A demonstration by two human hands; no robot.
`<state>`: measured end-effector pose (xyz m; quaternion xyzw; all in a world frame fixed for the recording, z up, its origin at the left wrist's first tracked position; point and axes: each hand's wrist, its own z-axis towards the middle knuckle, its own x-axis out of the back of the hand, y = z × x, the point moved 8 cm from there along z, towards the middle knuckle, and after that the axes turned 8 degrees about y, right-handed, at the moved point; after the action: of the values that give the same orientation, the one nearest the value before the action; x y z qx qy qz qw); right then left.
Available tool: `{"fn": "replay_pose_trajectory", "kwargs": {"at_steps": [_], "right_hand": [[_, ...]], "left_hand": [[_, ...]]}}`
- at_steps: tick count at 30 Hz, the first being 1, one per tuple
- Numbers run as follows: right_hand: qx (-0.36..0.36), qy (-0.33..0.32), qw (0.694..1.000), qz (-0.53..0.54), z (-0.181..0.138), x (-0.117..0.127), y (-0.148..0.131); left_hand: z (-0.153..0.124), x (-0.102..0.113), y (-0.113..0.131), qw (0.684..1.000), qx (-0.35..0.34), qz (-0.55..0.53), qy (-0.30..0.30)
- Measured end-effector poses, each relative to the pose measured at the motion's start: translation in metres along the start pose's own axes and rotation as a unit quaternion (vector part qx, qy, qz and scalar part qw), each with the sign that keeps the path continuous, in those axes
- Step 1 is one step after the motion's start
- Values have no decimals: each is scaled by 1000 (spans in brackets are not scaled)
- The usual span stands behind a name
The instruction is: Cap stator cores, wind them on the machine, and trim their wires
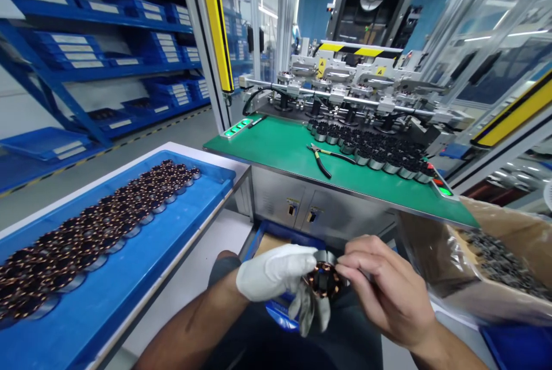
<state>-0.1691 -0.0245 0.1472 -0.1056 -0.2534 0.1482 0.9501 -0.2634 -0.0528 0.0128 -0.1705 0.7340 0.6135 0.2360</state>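
Note:
In front of my lap, my left hand [280, 275], in a white glove, is closed around a motor stator [324, 281]. The stator is a steel ring with copper windings and a dark centre, its wound face turned towards me. My bare right hand [383, 283] pinches at the stator's right edge with thumb and forefinger. Whether a fine wire end lies between those fingertips is too small to tell. Beyond my hands, side cutters [321, 157] with black and yellow handles lie spread on the green mat [271, 142].
Many wound stators [116, 212] fill part of a blue tray [172, 237] at left. Rows of black-topped stators [371, 148] stand on the mat before a winding machine [353, 82]. At right sits a plastic-lined carton [448, 269] of small grey parts. Yellow guard posts [218, 25] flank the machine.

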Motion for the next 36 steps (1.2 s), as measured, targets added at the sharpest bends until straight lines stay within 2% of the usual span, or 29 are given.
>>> {"fn": "replay_pose_trajectory", "kwargs": {"at_steps": [3,6,8,10,11,13,15,17,19,22,26,28,30,33,35,36], "right_hand": [[-14,23,998,-51,1,3,0],[-55,50,994,-78,1,6,6],[-90,63,992,-66,2,7,12],[-107,59,992,-24,4,5,16],[-104,51,993,4,6,4,16],[-85,28,994,57,10,1,15],[-66,2,993,94,12,-1,12],[-54,-15,992,109,13,-2,10],[-49,-9,995,86,13,0,9],[-70,28,997,11,10,4,12],[-123,61,990,-22,6,5,20],[-143,62,988,-6,6,3,25],[-151,53,987,23,8,1,27],[-144,29,988,54,10,-3,27],[-138,12,988,63,11,-6,27],[-135,7,989,67,12,-7,26]], "left_hand": [[-5,-5,19,996,-84,-29,33],[-13,-7,44,975,-181,-105,78],[-20,-4,58,954,-242,-150,94],[-22,4,63,941,-269,-176,109],[-20,8,61,942,-262,-170,120],[-12,11,44,968,-185,-127,111],[-5,4,18,993,-56,-88,50],[-6,-7,-1,996,35,-83,-16],[-8,-11,2,996,15,-80,-25],[-9,-5,23,991,-105,-61,54],[-16,10,39,951,-248,17,182],[-21,13,40,927,-277,108,227],[-25,10,43,896,-279,236,251],[-31,-5,58,810,-286,452,241],[-35,-20,70,755,-311,537,210],[-36,-25,75,741,-318,557,199]]}}
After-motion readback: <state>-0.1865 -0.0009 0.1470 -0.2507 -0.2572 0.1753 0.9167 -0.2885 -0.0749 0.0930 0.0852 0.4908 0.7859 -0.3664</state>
